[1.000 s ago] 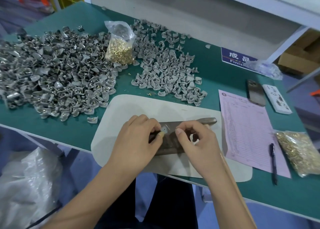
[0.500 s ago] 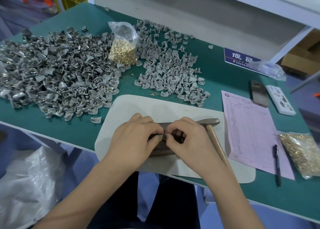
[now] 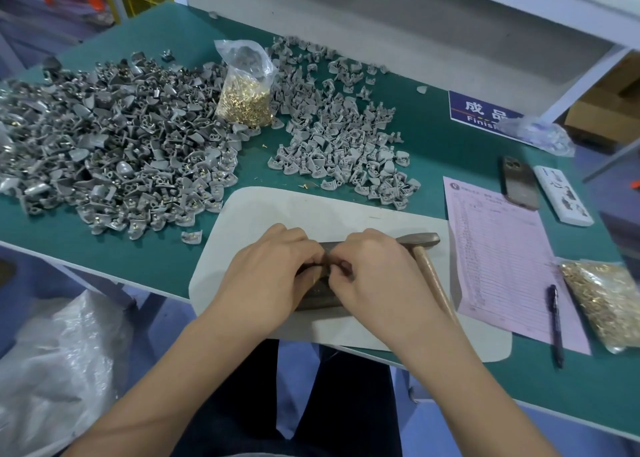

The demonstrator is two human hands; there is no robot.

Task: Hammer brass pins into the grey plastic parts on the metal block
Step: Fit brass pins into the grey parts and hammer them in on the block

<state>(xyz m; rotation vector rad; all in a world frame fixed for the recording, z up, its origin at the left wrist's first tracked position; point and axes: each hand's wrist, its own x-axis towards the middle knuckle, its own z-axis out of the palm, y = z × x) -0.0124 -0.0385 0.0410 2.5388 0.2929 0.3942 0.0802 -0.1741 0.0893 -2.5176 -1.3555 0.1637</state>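
A dark metal block (image 3: pixel 317 302) lies on a white mat (image 3: pixel 311 207) at the table's near edge. My left hand (image 3: pixel 273 273) and my right hand (image 3: pixel 381 280) meet over the block, fingers curled, fingertips pinching together at one small spot. The grey plastic part they hold there is almost wholly hidden. Just right of my right hand a hammer (image 3: pixel 419 240) lies on the mat, its wooden handle pointing towards me. A clear bag of brass pins (image 3: pixel 247 93) stands between two heaps of grey parts (image 3: pixel 114 152) (image 3: pixel 343 145).
A second bag of brass pins (image 3: pixel 609 304) lies at the right edge beside a pink form (image 3: pixel 502 249) and a pen (image 3: pixel 556 321). A phone (image 3: pixel 519 186), a white device (image 3: pixel 562 195) and a blue sign (image 3: pixel 481 112) sit behind. One loose grey part (image 3: pixel 191 237) lies left of the mat.
My two hands have closed together over the block, covering the grey part that showed between the fingertips a second ago. The hammer has not moved.
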